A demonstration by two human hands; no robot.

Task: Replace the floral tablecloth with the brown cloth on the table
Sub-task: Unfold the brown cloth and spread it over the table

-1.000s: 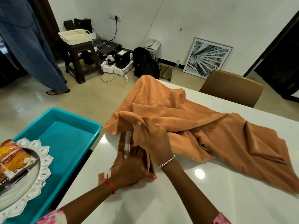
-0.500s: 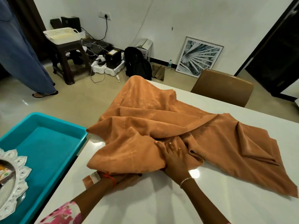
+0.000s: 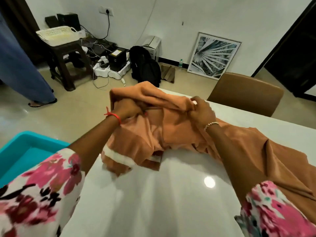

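Note:
The brown cloth (image 3: pixel 172 132) lies bunched on the glossy white table (image 3: pixel 153 194), its right part spread flat toward the right edge. My left hand (image 3: pixel 125 108) grips a fold of the cloth at its far left and holds it raised above the table. My right hand (image 3: pixel 201 111) pinches another raised fold further right. The stretch of cloth between my hands hangs lifted. No floral tablecloth is in view.
A teal tray (image 3: pixel 25 151) sits left of the table. A brown chair (image 3: pixel 246 93) stands at the table's far side. A person in blue (image 3: pixel 20 69) stands at far left by a dark stool (image 3: pixel 66 60) with a white basket; cables, a backpack (image 3: pixel 145 65) and a framed picture line the wall.
Both hands have moved from low on the near cloth to the far side and lifted folds of it. The cloth is bunched higher, and the camera has tilted so the silver plate is out of view.

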